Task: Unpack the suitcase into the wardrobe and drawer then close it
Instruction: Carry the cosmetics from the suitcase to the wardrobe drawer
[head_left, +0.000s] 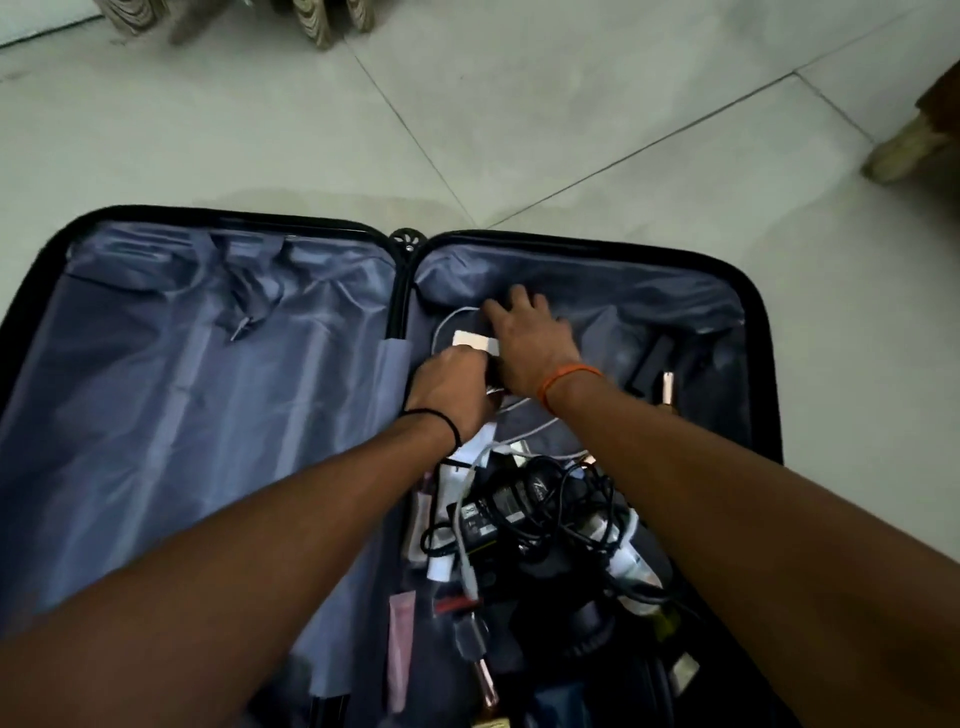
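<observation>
On the pale tiled floor (519, 130) a suitcase (218, 364) is laid fully open, its two halves lined with grey-blue fabric and joined by a hinge at the far edge. The left half is seen to hold nothing but loose lining and straps. The right half is crowded: a black power adapter (498, 512) wrapped in tangled black cable is lodged near the middle, with a pink tube (401, 649) lying nearer the camera and a slim rose-gold item (667, 387) set against the right wall.

Both bare forearms are stretched into the far part of the right half. The left hand (452, 387), marked by a black band at the wrist, is curled downward with its fingers closed around a small white charger (475, 343), whose white cable (452, 319) is looped in an arc beyond it. The right hand (530, 340), ringed by an orange band, is laid palm down just beside and partly over the same charger, its fingers spread flat against the lining; whether anything is gripped beneath it cannot be told.

At the top edge, pale furniture legs (311, 21) are stood on the tiles.
</observation>
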